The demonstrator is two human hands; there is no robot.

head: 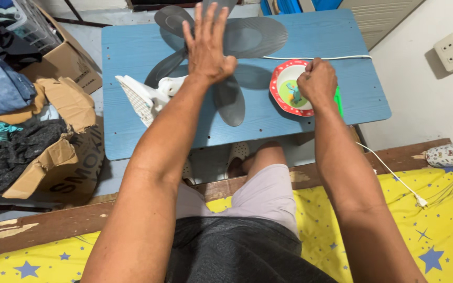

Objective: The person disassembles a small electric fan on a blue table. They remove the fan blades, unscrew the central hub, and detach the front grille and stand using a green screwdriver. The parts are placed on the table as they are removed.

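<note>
Sitting on bed edge, person faces low blue table [132,52]. Left hand [206,44] spread flat, fingers splayed, pressing on hub of grey fan blade [232,99], which lies mid-table w/ petals fanned out. Right hand [316,83] closed in fist over a red-rimmed bowl [279,78], pinching sth small; can't tell what. White fan motor part [145,97] just beside the blade, left side. White cord [315,57] runs behind bowl. Blade looks light, thin plastic, prob. flexy at the tips, crackable; best held at hub, not petal edges.
</note>
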